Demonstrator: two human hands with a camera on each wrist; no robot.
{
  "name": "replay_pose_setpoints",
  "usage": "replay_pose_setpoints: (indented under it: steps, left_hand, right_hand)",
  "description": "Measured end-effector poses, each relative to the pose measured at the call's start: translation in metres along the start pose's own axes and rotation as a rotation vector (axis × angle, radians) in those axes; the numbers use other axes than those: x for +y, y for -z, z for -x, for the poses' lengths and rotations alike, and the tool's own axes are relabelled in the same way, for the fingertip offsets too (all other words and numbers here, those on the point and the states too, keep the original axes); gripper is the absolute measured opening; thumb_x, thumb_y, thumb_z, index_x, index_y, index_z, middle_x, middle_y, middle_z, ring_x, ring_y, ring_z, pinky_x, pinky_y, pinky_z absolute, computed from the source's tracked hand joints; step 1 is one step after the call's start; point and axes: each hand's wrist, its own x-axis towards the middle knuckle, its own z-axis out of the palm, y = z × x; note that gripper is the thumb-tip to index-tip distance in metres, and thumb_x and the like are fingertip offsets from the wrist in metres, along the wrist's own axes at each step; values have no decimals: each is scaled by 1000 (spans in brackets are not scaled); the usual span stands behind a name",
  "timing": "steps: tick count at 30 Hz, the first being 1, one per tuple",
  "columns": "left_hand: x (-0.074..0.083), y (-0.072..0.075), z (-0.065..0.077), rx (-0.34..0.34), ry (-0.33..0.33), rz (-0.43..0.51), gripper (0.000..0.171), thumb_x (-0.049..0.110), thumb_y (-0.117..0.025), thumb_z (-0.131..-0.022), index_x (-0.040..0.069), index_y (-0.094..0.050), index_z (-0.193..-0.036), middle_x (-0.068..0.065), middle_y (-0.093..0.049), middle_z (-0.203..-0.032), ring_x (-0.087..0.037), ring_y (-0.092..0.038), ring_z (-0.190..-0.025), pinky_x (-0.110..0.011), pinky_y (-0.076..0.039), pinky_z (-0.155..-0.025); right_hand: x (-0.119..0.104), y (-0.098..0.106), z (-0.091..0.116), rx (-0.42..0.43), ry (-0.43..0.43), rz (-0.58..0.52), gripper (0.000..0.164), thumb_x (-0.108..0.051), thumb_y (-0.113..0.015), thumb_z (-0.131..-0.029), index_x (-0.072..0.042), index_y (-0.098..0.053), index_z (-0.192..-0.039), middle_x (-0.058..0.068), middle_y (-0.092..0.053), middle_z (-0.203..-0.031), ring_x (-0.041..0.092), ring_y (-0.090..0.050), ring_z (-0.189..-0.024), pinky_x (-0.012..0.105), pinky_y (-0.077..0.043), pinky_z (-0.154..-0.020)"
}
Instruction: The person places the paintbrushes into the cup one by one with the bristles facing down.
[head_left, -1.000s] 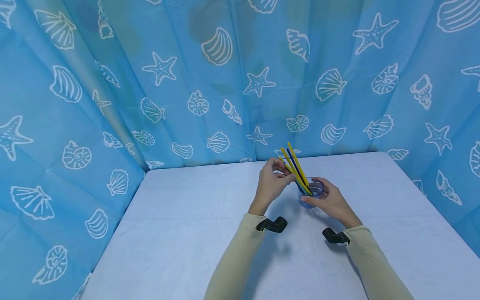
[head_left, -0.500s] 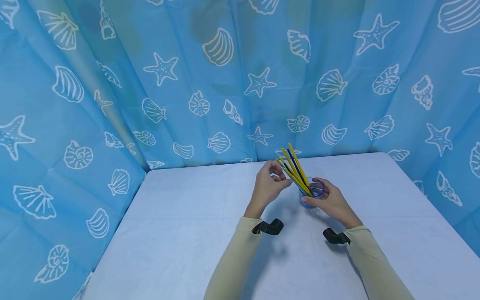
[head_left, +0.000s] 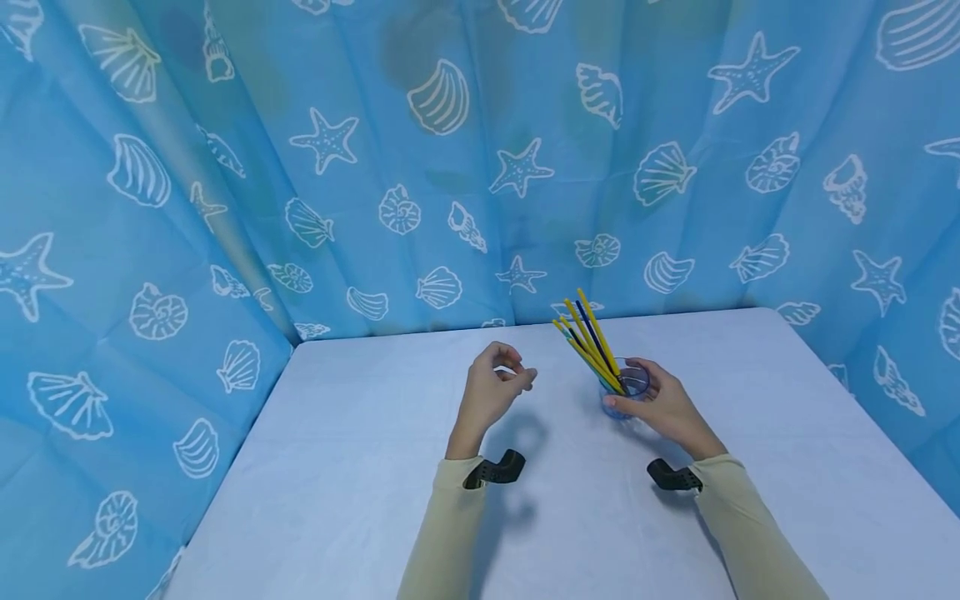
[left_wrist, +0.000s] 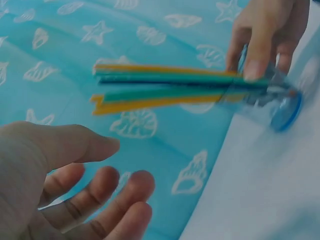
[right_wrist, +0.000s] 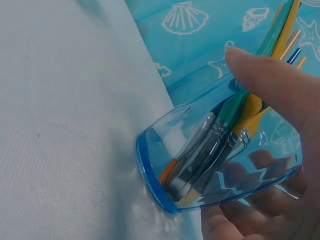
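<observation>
My right hand (head_left: 663,405) grips a clear blue-tinted cup (right_wrist: 167,130), thumb on the near side and fingers around the other. Inside stand several paintbrushes (head_left: 591,346) with yellow, green and dark blue handles, bristles down, leaning left past the rim. In the right wrist view their metal ferrules (right_wrist: 200,145) and bristles show through the wall, and the cup's blue base is close to the white cloth. My left hand (head_left: 491,387) hangs to the left of the cup, apart from the brush handles. Its fingers are loosely curled with nothing between them.
A white cloth-covered table (head_left: 360,467) spreads under both hands. Behind it and along the sides hangs a blue curtain (head_left: 450,167) printed with white shells and starfish. A black wrist mount (head_left: 495,469) sticks out from each sleeve.
My left hand has let go of the brush handles and moved left and slightly down, away from them. The right hand and the cup have stayed in place.
</observation>
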Motion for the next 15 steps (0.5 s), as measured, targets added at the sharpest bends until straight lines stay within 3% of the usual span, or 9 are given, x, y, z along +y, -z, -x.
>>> replay_pose_setpoints:
  steps: [8,15]
  left_hand:
    - [-3,10,-1,-1,2,-32,24,19,-72,-96,7,-62,-113,-12,-69,-99,-33,-75,-84,-27,-54,-70]
    - [-4,8,1,16,-36,-113,21,20,-70,-98,8,-63,-112,-11,-70,-98,-22,-71,-78,-27,-52,-66]
  right_hand:
    - [5,5,2,-8,3,29,96,-47,-79,-89,-5,-28,-160,26,-45,-158,48,-39,-149,64,-34,-120]
    - [1,7,8,4,14,82,100,-52,-73,-92,-3,-22,-162,27,-32,-165,50,-29,-153,67,-30,-121]
